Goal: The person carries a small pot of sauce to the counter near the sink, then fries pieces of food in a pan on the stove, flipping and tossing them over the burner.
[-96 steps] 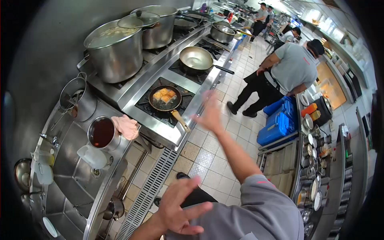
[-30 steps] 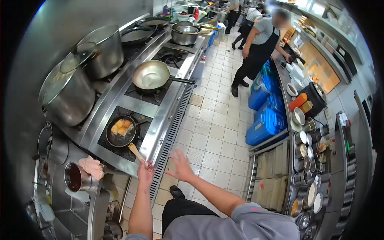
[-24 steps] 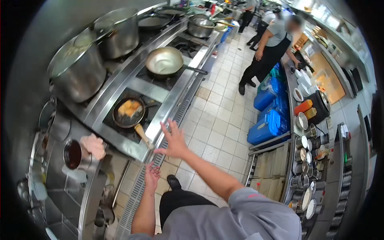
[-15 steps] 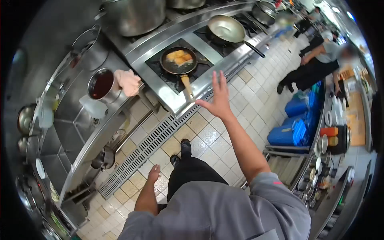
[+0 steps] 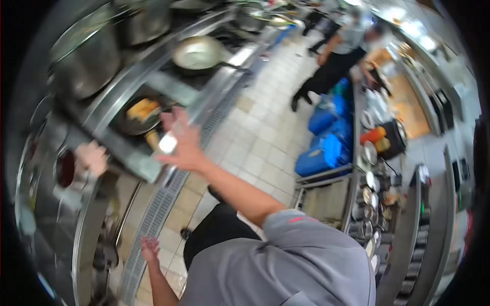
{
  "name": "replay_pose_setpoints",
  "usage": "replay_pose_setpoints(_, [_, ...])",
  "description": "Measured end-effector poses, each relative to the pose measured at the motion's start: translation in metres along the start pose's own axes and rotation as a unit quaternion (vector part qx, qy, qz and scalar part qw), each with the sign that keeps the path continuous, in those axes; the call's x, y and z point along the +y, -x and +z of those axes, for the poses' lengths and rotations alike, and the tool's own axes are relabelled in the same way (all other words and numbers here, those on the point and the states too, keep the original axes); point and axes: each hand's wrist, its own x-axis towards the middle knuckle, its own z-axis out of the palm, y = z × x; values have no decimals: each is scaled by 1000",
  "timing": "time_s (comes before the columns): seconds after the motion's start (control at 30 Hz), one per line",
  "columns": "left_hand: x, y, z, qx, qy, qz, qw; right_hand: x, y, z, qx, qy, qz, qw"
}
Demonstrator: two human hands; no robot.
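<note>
The pan (image 5: 131,126) sits on the near burner of the stove (image 5: 172,91), with golden pieces of food (image 5: 143,108) lying in it and its handle (image 5: 151,138) pointing out over the front edge. The step in hand looks to be frying, with the right hand (image 5: 182,143) brought up to the handle's end. That hand is wide open, fingers spread and thumb apart, closed on nothing that I can make out; blur and overlap keep me from telling whether it touches the handle or only hangs above it. Taking hold would, I judge, call for lowering the palm onto the wood and curling the fingers around it, clear of the hot rim. The left hand (image 5: 150,248) is low and well apart from the pan, near the floor drain (image 5: 158,209), fingers loosely bent and seemingly holding nothing. Farther along the stove stands a pale pan (image 5: 198,52), and behind the burners a big pot (image 5: 87,58). Left of the stove are a pink cloth (image 5: 93,157) and a pot of dark liquid (image 5: 65,168). Across the aisle, a co-worker (image 5: 332,76) stands by blue bins (image 5: 326,158).
</note>
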Motion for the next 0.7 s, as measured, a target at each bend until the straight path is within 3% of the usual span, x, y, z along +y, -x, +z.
replay_pose_setpoints(0.03, [20,-28,29,-80,-25,34,996,-4,-29,-2,53,-52,-71,995])
replay_pose_setpoints(0.07, [40,-54,57,-158,-45,70,984,-17,-46,-22,26,-31,-72,997])
replay_pose_setpoints(0.13, [126,30,199,-75,7,199,977,-9,-68,-31,16,-116,-95,989])
replay_pose_setpoints(0.27, [196,54,338,37,-58,287,955,53,-82,-93,-40,-120,-153,980])
replay_pose_setpoints(0.37, [204,5,360,9,-97,208,973,134,-75,-168,-83,-156,-160,971])
replay_pose_setpoints(0.47, [202,-28,385,114,-122,146,975,237,-52,-220,-111,-140,-116,977])
replay_pose_setpoints(0.5, [206,-46,398,100,-147,102,979,267,-40,-227,-130,-146,-91,976])
replay_pose_setpoints(0.57, [176,-31,449,51,-12,265,963,311,-15,-245,-168,-129,-2,977])
replay_pose_setpoints(0.6, [176,-21,460,66,-22,253,965,338,2,-240,-152,-138,-23,978])
replay_pose_setpoints(0.63, [176,-9,471,81,-31,240,967,324,0,-256,-173,-185,40,967])
replay_pose_setpoints(0.67, [179,-24,463,152,-305,241,909,335,14,-244,-183,-141,6,973])
replay_pose_setpoints(0.7, [173,-30,467,69,-94,282,952,322,17,-247,-220,-142,28,965])
